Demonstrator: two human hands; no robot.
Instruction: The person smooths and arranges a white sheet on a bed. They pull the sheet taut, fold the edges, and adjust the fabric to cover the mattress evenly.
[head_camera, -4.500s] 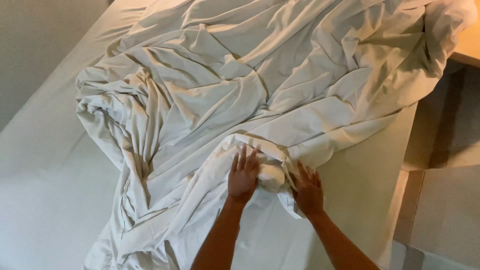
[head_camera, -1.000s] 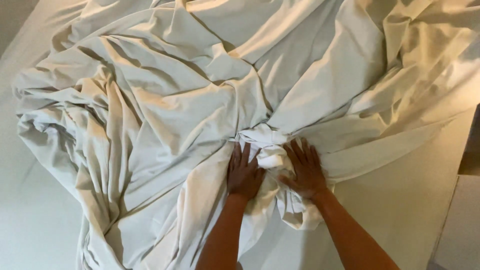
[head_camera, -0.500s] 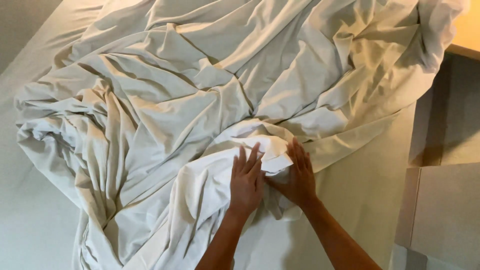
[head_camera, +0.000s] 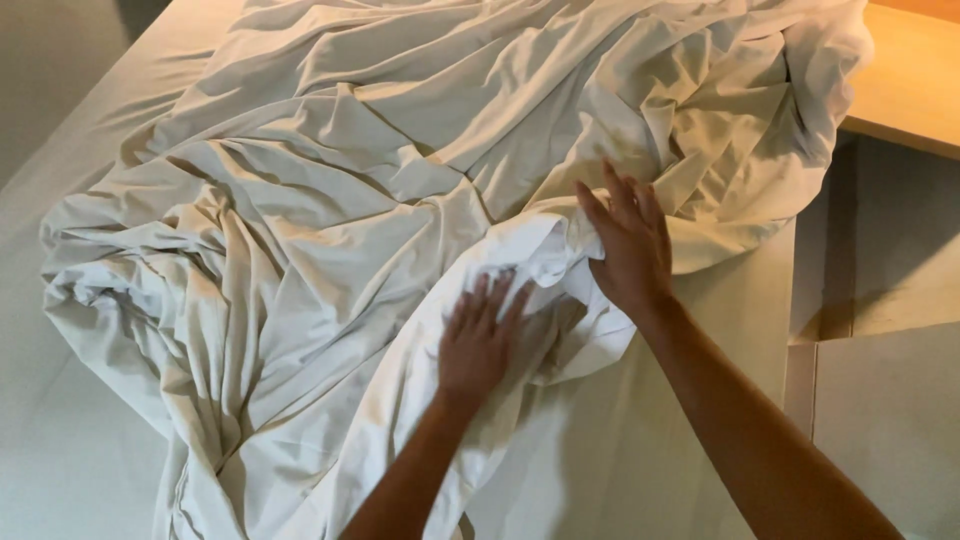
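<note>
Pressing down on a rumpled white sheet (head_camera: 330, 230), the person leans over the bed with both forearms stretched out ahead. The left hand (head_camera: 478, 338) lies nearest, palm flat and fingers spread on a smooth fold of the cloth, gripping nothing; its outline is a little blurred. Just beyond it the right hand (head_camera: 628, 245) rests with fingers spread on a bunched white lump (head_camera: 545, 250) where the fabric gathers into a thick knot, and I cannot tell whether the fingertips are hooked into the cloth or only laid on top. The sheet sprawls over most of the mattress (head_camera: 640, 450), heaped in deep creases to the left and running up and away to the far right corner, where it piles against a wooden ledge (head_camera: 900, 90). A bare strip of mattress shows on the near right, next to a pale panel (head_camera: 890, 430) beside the bed. To my eye the risk lies in that lump: with the palms only pressing, the slick cloth could slide under them and the gathered part could spring loose. The heavy heap on the left also hangs close to the mattress edge, and its weight might drag the whole sheet off that side if the hands lift.
</note>
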